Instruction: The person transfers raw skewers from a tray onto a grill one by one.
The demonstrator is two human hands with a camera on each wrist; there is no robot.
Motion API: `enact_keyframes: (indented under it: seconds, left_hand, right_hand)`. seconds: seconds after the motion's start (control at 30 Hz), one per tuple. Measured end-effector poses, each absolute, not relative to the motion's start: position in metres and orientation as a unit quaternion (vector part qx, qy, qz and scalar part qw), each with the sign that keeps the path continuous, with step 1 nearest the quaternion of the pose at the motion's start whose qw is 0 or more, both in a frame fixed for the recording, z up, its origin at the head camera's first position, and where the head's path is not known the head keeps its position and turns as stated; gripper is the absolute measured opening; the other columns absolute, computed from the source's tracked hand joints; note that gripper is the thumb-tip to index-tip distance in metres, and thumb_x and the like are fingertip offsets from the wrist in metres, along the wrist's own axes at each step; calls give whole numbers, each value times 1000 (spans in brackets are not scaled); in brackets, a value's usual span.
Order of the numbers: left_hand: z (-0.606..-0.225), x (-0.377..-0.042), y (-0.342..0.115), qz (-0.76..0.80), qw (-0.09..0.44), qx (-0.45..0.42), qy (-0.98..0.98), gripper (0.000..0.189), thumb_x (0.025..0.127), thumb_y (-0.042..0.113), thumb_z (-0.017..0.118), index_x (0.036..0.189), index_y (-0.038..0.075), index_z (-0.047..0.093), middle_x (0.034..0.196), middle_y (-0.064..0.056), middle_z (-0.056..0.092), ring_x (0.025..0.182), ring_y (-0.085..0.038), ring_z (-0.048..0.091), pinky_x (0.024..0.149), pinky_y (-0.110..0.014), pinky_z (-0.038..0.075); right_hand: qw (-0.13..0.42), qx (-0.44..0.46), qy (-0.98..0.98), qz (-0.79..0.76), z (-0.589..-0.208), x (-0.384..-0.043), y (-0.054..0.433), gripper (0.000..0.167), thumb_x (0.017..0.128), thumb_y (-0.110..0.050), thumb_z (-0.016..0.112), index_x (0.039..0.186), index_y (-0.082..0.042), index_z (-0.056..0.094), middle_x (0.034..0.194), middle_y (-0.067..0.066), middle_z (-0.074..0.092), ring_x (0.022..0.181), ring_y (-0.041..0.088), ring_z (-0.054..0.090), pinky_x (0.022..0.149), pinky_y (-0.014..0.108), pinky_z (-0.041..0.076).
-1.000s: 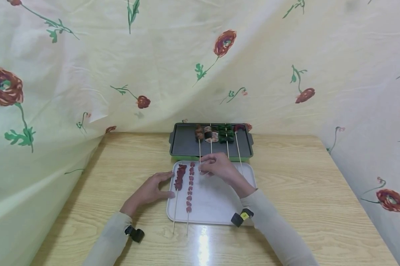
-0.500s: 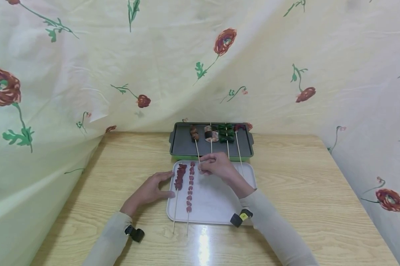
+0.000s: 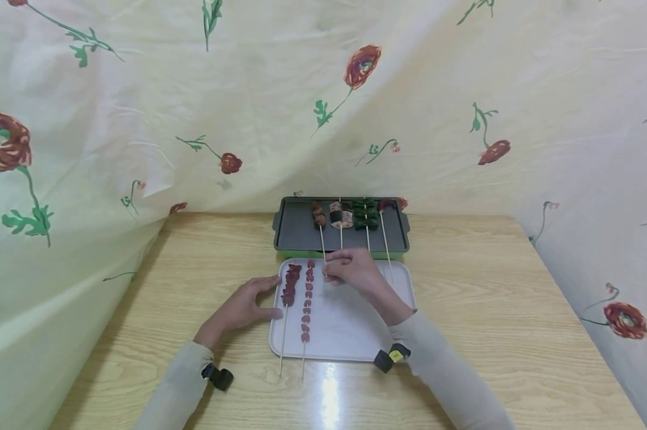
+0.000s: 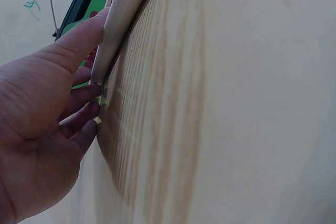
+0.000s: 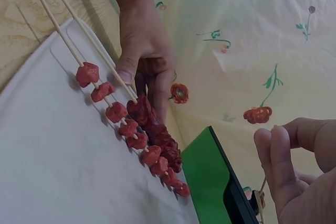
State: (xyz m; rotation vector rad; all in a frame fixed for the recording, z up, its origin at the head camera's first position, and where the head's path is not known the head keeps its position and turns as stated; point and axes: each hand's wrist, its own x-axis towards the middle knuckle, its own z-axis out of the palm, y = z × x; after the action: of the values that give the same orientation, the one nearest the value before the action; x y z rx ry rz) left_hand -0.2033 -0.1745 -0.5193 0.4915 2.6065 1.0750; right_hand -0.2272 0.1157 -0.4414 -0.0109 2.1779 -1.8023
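Centre frame, our right hand (image 3: 354,269) pinches a brown meat skewer (image 3: 319,216) while our left hand (image 3: 244,303), loosely spread, touches the tray (image 3: 345,337).

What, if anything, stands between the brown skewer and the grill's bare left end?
Nothing visible does: the brown skewer, pinched by the right hand, has bare grill on its left; the pale, dark-banded skewer lies on its right.

The right hand (image 5: 304,166) pinches a thin stick (image 5: 263,184) near the green pan (image 5: 205,174). The left hand (image 5: 144,45) is by the edge of the white tray (image 5: 63,145). Two red meat sticks (image 5: 116,112) lie side by side. A flowery cloth (image 5: 210,85) hangs behind.
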Motion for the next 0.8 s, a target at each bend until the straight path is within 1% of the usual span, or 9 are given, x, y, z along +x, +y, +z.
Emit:
enact_keyframes:
  seconds: [0.3,0.5,0.7,0.8]
  left_hand:
    - [-520,-204,-175,375,141,175,899,83,84,38,84,154,13,46,161,-3,42,151,-28,35,125,-49,29]
    - [-519,-204,-175,377,140,176,899,83,84,38,85,154,13,47,160,-4,43,150,-28,36,124,-49,30]
    - [-519,-205,-175,376,139,180,898,83,84,38,84,154,12,47,160,-4,43,150,-28,36,124,-48,30]
    - [-519,-205,-175,376,138,181,898,83,84,38,84,154,12,47,160,-4,43,150,-29,36,124,-48,30]
  right_hand:
    - [138,13,764,-630,-444,-221,111,31,92,-5,72,120,7,69,90,14,78,72,17,74,64,27,64]
    - [145,7,770,-621,-443,-219,110,33,92,-9,75,121,5,70,90,13,78,71,16,74,64,28,64]
    - [155,20,772,-616,-445,-217,109,29,92,-12,77,118,-1,73,89,10,78,69,18,74,64,31,65]
    - [155,15,770,-618,-447,-215,109,31,92,-11,76,120,0,72,92,11,78,69,19,74,64,31,65]
